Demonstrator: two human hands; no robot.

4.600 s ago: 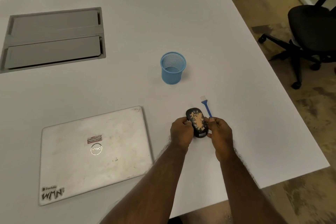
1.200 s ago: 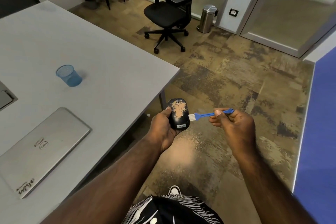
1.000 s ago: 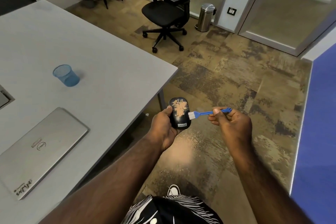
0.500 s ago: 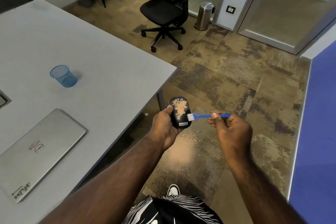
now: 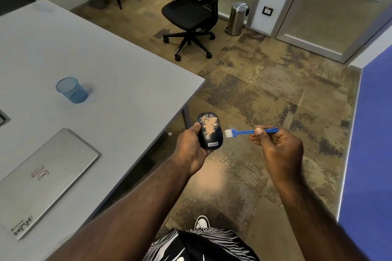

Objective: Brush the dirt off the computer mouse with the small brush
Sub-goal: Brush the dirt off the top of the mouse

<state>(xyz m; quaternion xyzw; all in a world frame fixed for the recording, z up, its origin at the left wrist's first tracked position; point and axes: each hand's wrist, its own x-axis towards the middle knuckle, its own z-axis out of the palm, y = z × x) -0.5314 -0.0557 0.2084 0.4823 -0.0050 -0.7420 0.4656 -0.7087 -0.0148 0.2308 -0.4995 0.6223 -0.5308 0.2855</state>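
2 hands [image 5: 192,144] [image 5: 280,148] gripping mouse [image 5: 209,130], brush [image 5: 249,132] | grey table [image 5: 118,65] | mottled carpet [image 5: 265,91]

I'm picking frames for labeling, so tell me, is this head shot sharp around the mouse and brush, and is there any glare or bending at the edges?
Head view: the mouse in the left hand is sharp, its logo readable; the brush in the right hand is crisp too. A soft bright patch glares on the floor below. Wide-angle bending curves the table edge and door frames.
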